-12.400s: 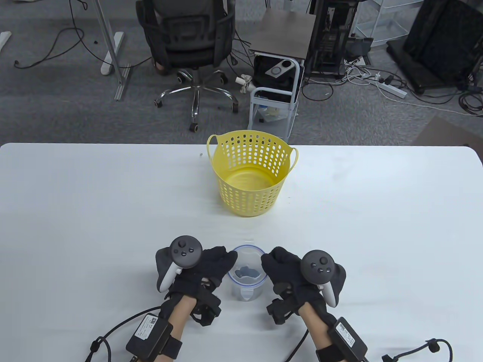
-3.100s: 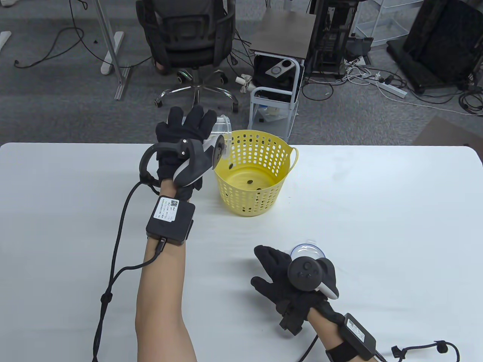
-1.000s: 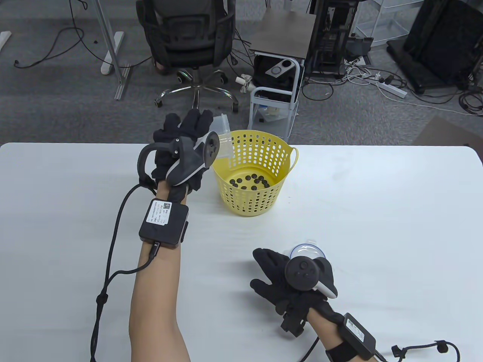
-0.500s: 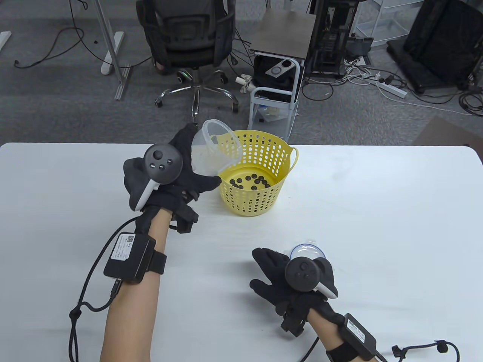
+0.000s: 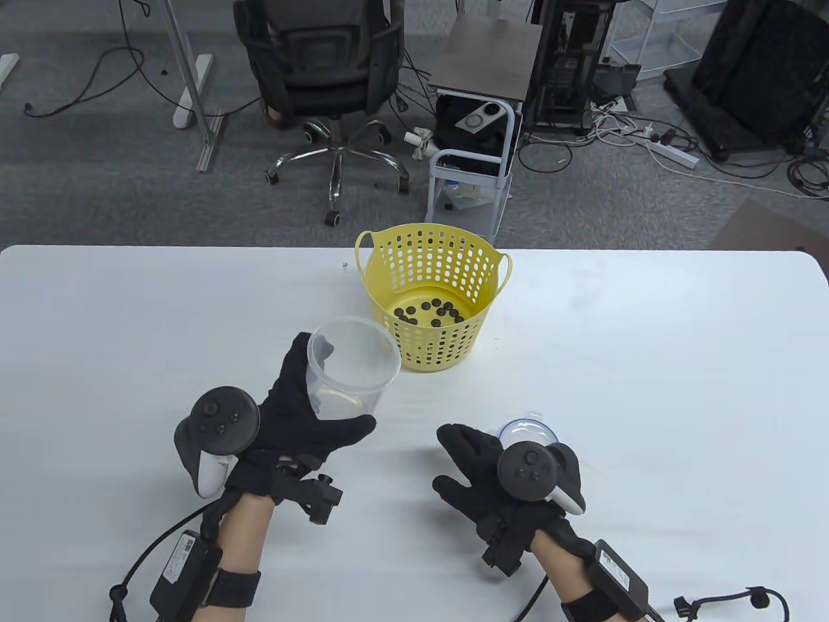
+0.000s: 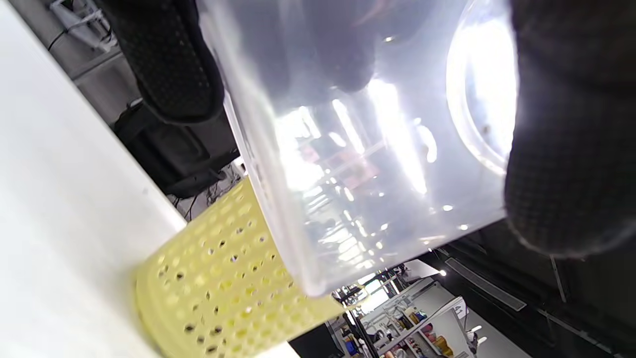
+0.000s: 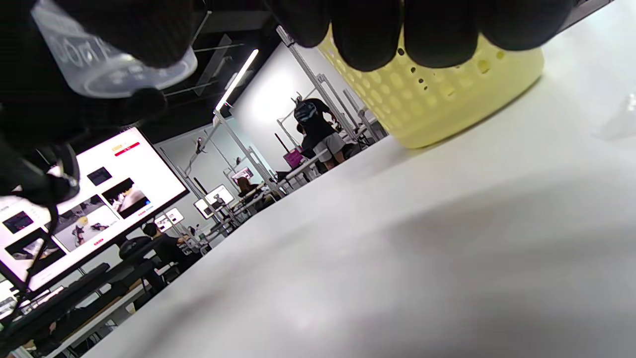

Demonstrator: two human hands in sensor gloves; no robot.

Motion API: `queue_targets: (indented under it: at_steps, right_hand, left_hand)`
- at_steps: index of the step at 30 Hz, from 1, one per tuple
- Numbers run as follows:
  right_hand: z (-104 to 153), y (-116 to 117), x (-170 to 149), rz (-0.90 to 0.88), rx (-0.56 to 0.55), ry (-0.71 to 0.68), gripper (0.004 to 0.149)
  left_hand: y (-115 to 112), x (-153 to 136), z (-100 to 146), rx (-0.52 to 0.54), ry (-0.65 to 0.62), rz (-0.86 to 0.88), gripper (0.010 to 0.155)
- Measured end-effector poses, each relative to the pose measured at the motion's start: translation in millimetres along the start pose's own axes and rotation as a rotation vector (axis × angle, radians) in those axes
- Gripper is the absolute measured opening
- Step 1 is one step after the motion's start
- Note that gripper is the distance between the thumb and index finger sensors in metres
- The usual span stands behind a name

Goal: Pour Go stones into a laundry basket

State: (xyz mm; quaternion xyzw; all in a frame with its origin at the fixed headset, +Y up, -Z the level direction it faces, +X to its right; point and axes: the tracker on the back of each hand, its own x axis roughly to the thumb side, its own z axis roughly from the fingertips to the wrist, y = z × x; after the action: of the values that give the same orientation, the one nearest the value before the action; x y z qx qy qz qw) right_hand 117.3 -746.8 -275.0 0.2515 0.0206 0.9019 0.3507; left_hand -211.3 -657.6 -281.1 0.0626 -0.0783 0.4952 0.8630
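Observation:
A yellow perforated laundry basket (image 5: pixel 432 303) stands at the table's far middle with several black Go stones (image 5: pixel 431 312) on its bottom. My left hand (image 5: pixel 304 414) grips a clear plastic container (image 5: pixel 351 369), upright, empty and raised near the table's front left of the basket. The container fills the left wrist view (image 6: pixel 357 139) with the basket (image 6: pixel 223 298) behind it. My right hand (image 5: pixel 482 476) rests flat on the table, fingers spread, holding nothing. The basket (image 7: pixel 437 94) shows in the right wrist view beyond my fingertips (image 7: pixel 367 35).
The container's clear lid (image 5: pixel 528 431) lies on the white table (image 5: pixel 647 363) just beyond my right hand. An office chair (image 5: pixel 324 71) and a small cart (image 5: pixel 473 142) stand on the floor past the table's far edge.
My left hand has drawn the empty container back from over the basket's rim toward the table's front and turned it upright. The right hand has stayed put.

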Motion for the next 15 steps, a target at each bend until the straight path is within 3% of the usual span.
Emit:
queue_targets:
  at_steps: [9, 15]
  right_hand:
    - [4, -10, 8, -0.059, -0.111, -0.066, 0.076]
    - [4, -6, 11, -0.169, -0.110, -0.057, 0.083]
  left_hand:
    - [-61, -55, 20, -0.107, 0.025, 0.098, 0.126]
    - [-87, -62, 21, -0.250, 0.014, 0.103, 0.124]
